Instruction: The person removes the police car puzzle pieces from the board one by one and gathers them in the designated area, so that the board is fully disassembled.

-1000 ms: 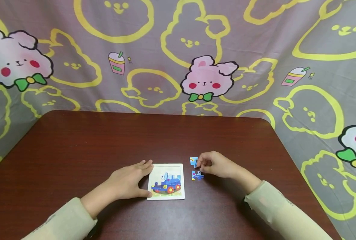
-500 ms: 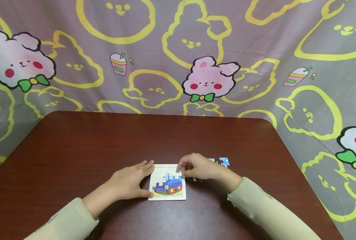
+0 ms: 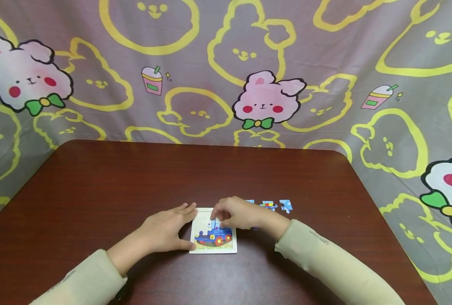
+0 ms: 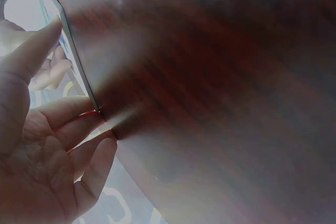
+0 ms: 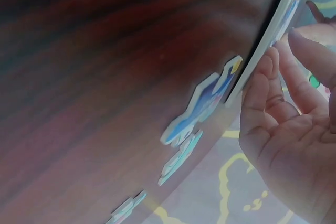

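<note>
A square picture puzzle in a white frame (image 3: 223, 252) lies on the table, showing a blue cartoon engine with red wheels. My left hand (image 3: 165, 231) spreads along its left side, the thumb at the near corner and a fingertip at the far one. In the left wrist view the thumb (image 4: 39, 45) rests against the frame's edge. Over the upper right of the picture, my right hand (image 3: 239, 214) pinches a puzzle piece, light blue at the fingertips (image 3: 213, 215) and mostly hidden. From the right wrist, curled fingers (image 5: 262, 90) show close beside the frame.
Loose puzzle pieces lie right of the frame: a light-blue one (image 3: 285, 206), a multicoloured one (image 3: 268, 205), and others partly covered by my right hand and wrist. The dark wooden table (image 3: 165, 173) reaches back to a patterned curtain (image 3: 195, 72).
My right hand has moved left from the loose pieces to over the puzzle, uncovering pieces at the right. My left hand stays at the frame's left side.
</note>
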`<state>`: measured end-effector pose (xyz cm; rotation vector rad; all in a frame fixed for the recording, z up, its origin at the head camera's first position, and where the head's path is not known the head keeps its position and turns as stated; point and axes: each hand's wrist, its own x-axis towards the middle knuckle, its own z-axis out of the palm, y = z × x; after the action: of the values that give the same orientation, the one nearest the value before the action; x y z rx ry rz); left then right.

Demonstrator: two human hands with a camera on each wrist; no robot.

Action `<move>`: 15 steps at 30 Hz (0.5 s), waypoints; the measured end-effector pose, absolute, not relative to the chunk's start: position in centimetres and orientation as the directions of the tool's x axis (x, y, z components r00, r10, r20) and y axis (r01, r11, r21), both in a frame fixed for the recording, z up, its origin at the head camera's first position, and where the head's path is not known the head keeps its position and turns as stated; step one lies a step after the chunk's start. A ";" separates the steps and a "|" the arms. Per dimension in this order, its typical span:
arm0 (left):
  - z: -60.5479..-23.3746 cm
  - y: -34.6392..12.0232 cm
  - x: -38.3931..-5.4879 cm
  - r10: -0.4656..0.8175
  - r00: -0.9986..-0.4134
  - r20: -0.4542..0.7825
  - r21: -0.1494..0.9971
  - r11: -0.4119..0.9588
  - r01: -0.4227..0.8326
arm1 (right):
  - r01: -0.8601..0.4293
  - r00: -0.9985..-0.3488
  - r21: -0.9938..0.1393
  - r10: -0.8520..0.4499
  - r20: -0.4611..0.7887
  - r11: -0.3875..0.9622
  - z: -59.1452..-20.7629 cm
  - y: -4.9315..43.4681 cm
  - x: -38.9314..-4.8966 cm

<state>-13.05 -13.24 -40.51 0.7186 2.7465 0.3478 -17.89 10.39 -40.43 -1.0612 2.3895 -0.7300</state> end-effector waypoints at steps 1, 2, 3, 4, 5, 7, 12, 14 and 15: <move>-40.5 -13.2 -13.1 0.508 -0.837 -0.205 0.299 0.846 0.441 | -0.553 -0.616 -0.607 -0.771 -0.164 0.571 -40.5 10.3 -17.9; -40.5 -13.2 -13.1 0.511 -0.836 -0.202 0.301 0.844 0.443 | -0.555 -0.617 -0.601 -0.769 -0.167 0.575 -40.5 10.1 -17.9; -40.5 -13.2 -13.1 0.513 -0.835 -0.201 0.302 0.843 0.445 | -0.554 -0.618 -0.598 -0.767 -0.171 0.580 -40.5 10.0 -17.9; -40.5 -13.3 -13.0 0.513 -0.834 -0.201 0.303 0.842 0.446 | -0.553 -0.619 -0.594 -0.765 -0.176 0.584 -40.6 9.9 -17.9; -40.5 -13.3 -13.0 0.513 -0.834 -0.202 0.305 0.842 0.444 | -0.552 -0.620 -0.590 -0.763 -0.182 0.589 -40.6 9.8 -17.9; -40.5 -13.3 -13.0 0.512 -0.834 -0.204 0.308 0.842 0.442 | -0.551 -0.620 -0.579 -0.759 -0.198 0.601 -40.6 9.6 -17.8; -40.5 -13.4 -13.0 0.510 -0.836 -0.203 0.314 0.842 0.438 | -0.568 -0.606 -0.557 -0.766 -0.215 0.606 -40.5 9.4 -17.6; -40.5 -13.4 -13.0 0.512 -0.835 -0.202 0.315 0.841 0.439 | -0.576 -0.598 -0.552 -0.772 -0.218 0.602 -40.5 9.4 -17.6; -40.5 -13.4 -13.0 0.512 -0.835 -0.203 0.316 0.841 0.439 | -0.582 -0.593 -0.550 -0.775 -0.218 0.600 -40.4 9.4 -17.6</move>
<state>-12.96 -13.36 -40.54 0.7232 2.7402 0.3737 -17.63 9.41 -40.42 -1.0811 2.3900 -0.5969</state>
